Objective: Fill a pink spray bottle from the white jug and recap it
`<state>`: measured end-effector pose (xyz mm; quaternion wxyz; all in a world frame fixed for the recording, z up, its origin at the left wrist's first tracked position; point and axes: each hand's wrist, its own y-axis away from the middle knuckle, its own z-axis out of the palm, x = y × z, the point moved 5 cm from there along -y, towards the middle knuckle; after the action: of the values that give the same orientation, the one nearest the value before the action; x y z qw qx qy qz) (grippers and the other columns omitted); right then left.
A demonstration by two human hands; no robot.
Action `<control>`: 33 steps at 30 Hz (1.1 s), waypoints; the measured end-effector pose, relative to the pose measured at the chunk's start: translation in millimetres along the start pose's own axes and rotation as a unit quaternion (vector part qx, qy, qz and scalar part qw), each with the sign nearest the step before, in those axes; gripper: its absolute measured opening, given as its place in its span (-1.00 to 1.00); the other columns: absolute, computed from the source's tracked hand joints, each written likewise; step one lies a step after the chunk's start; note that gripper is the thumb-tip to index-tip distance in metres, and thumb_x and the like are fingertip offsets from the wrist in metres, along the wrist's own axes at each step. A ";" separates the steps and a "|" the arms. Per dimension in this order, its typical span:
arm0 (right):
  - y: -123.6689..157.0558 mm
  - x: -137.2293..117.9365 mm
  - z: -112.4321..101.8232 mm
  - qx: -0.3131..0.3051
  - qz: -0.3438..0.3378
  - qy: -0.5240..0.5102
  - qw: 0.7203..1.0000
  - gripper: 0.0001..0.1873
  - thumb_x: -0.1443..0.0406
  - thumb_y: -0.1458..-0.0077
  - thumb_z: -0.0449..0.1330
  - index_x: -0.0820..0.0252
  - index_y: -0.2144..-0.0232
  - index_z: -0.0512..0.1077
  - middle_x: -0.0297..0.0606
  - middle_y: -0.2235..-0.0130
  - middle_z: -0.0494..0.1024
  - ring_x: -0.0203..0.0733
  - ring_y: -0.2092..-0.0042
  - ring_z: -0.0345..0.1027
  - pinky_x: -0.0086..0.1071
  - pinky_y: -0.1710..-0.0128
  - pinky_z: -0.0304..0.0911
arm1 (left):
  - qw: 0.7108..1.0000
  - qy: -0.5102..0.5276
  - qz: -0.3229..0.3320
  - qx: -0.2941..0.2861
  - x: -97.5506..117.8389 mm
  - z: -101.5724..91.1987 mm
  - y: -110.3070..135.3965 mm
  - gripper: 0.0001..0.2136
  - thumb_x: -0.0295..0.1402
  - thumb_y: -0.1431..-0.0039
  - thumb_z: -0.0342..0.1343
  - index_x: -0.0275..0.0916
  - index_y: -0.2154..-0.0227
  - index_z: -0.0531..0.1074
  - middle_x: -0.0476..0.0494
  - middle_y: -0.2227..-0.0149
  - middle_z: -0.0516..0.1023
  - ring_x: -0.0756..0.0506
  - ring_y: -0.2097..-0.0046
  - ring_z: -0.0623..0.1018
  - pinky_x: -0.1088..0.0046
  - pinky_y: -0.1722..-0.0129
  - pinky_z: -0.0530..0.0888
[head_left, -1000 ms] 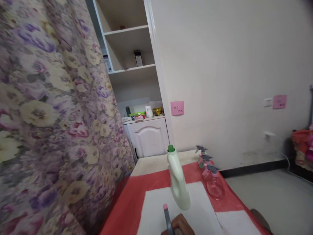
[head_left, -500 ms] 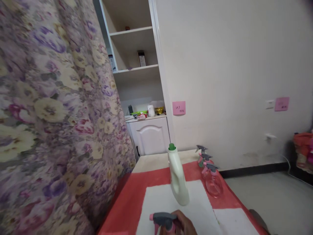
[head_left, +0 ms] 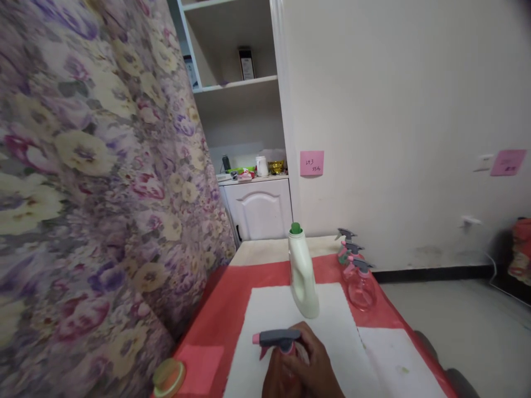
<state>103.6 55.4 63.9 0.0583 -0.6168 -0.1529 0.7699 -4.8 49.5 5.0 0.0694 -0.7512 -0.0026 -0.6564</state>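
A spray bottle (head_left: 276, 336) with a grey trigger head, pink nozzle and pink collar stands upright near the bottom of the head view, its nozzle facing left. My left hand (head_left: 274, 373) is closed around the bottle's body, below the trigger. From the right, my right hand (head_left: 317, 362) wraps the neck and the back of the spray head. Both hands hide most of the body. Just beyond them, a pale green jug (head_left: 302, 273) with a handle and a green cap (head_left: 295, 228) stands on a white sheet (head_left: 265, 309).
Several spray bottles (head_left: 362, 287) with grey and pink heads line the table's right edge. A round yellowish lid or jar (head_left: 169, 378) lies at the lower left on the red cloth (head_left: 211, 315). A floral curtain (head_left: 103, 193) hangs along the left; a white cabinet (head_left: 261, 210) stands behind.
The view has tilted down and shifted, so the table sits higher in the picture. More of the spray bottle and both hands shows, and the round lid or jar has come into view.
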 end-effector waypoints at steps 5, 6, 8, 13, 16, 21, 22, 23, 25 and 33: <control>1.7 -24.3 -7.5 -0.007 -0.044 -0.026 0.999 -0.85 0.28 0.03 0.29 0.12 0.37 0.40 -0.36 0.33 0.43 -0.14 0.24 0.37 -0.33 0.19 0.28 | 0.999 -0.034 0.023 -0.030 12.7 1.6 9.9 -0.54 -0.19 0.07 0.24 -0.20 0.06 0.44 -0.27 0.02 0.58 -0.32 -0.07 0.51 0.18 -0.05 0.48; 2.3 -28.2 -9.0 -0.005 -0.047 -0.035 0.998 -0.84 0.27 0.02 0.29 0.12 0.35 0.40 -0.36 0.33 0.44 -0.15 0.24 0.37 -0.33 0.20 0.29 | 0.998 -0.041 0.028 -0.037 15.6 1.7 11.5 -0.53 -0.20 0.07 0.24 -0.21 0.04 0.44 -0.28 0.01 0.58 -0.33 -0.08 0.50 0.17 -0.06 0.47; 3.9 -34.8 -11.9 0.004 -0.057 -0.044 0.997 -0.83 0.26 0.00 0.30 0.12 0.32 0.42 -0.34 0.32 0.44 -0.16 0.24 0.38 -0.34 0.21 0.31 | 0.997 -0.053 0.034 -0.042 19.4 0.4 13.6 -0.50 -0.22 0.07 0.24 -0.24 0.01 0.43 -0.29 -0.01 0.57 -0.34 -0.12 0.48 0.16 -0.09 0.44; 10.2 -41.3 -17.3 0.017 -0.090 -0.056 0.994 -0.83 0.29 -0.06 0.30 0.09 0.24 0.45 -0.34 0.28 0.44 -0.19 0.22 0.40 -0.38 0.18 0.36 | 0.994 -0.102 0.034 -0.012 15.6 -4.5 16.4 -0.39 -0.26 0.10 0.25 -0.25 -0.09 0.35 -0.29 -0.09 0.51 -0.31 -0.18 0.43 0.21 -0.17 0.38; 13.4 -41.9 -19.0 0.003 -0.098 -0.061 0.993 -0.81 0.29 -0.10 0.28 0.05 0.18 0.45 -0.35 0.25 0.45 -0.21 0.19 0.41 -0.40 0.15 0.37 | 0.993 -0.115 0.039 -0.014 11.9 -3.8 17.7 -0.35 -0.30 0.13 0.27 -0.24 -0.11 0.32 -0.28 -0.11 0.49 -0.30 -0.19 0.43 0.19 -0.19 0.35; 15.6 -52.0 -20.7 0.046 -0.103 -0.082 0.990 -0.77 0.23 -0.07 0.32 0.09 0.18 0.47 -0.30 0.26 0.48 -0.20 0.22 0.43 -0.39 0.18 0.41 | 0.992 -0.104 0.075 -0.018 19.2 -4.0 11.0 -0.44 -0.30 0.09 0.27 -0.21 -0.06 0.37 -0.24 -0.07 0.51 -0.28 -0.15 0.46 0.17 -0.19 0.35; 15.6 -55.1 -21.0 0.066 -0.102 -0.084 0.989 -0.75 0.21 -0.05 0.33 0.10 0.20 0.48 -0.28 0.26 0.49 -0.18 0.22 0.43 -0.38 0.18 0.42 | 0.991 -0.101 0.085 -0.014 21.9 -4.5 7.9 -0.45 -0.30 0.08 0.27 -0.20 -0.05 0.37 -0.23 -0.06 0.51 -0.28 -0.14 0.46 0.16 -0.18 0.36; 15.4 -58.0 -21.2 0.084 -0.102 -0.082 0.988 -0.74 0.19 -0.03 0.35 0.11 0.21 0.49 -0.26 0.26 0.51 -0.17 0.22 0.43 -0.37 0.18 0.43 | 0.991 -0.097 0.093 -0.013 24.1 -4.7 4.5 -0.46 -0.30 0.08 0.27 -0.19 -0.04 0.38 -0.22 -0.06 0.52 -0.28 -0.13 0.47 0.15 -0.17 0.36; 14.3 -63.3 -21.7 0.103 -0.105 -0.071 0.987 -0.72 0.16 -0.01 0.36 0.12 0.21 0.50 -0.23 0.26 0.53 -0.14 0.22 0.44 -0.34 0.19 0.44 | 0.991 -0.089 0.098 -0.027 26.0 -3.8 -2.5 -0.47 -0.30 0.08 0.28 -0.18 -0.04 0.39 -0.22 -0.05 0.52 -0.29 -0.12 0.47 0.13 -0.16 0.37; 5.0 -57.8 -31.4 0.069 -0.123 -0.051 0.989 -0.68 0.26 -0.03 0.36 0.06 0.12 0.50 -0.19 0.11 0.55 -0.09 0.08 0.50 -0.35 0.11 0.48 | 0.989 -0.090 0.107 -0.043 15.1 -10.6 -7.3 -0.39 -0.31 0.10 0.25 -0.24 -0.09 0.33 -0.27 -0.08 0.50 -0.29 -0.14 0.46 0.13 -0.18 0.36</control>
<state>147.8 39.7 110.2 0.1875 -0.5473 -0.1767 0.7963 -13.8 54.3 22.1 0.1063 -0.8056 0.0992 -0.5743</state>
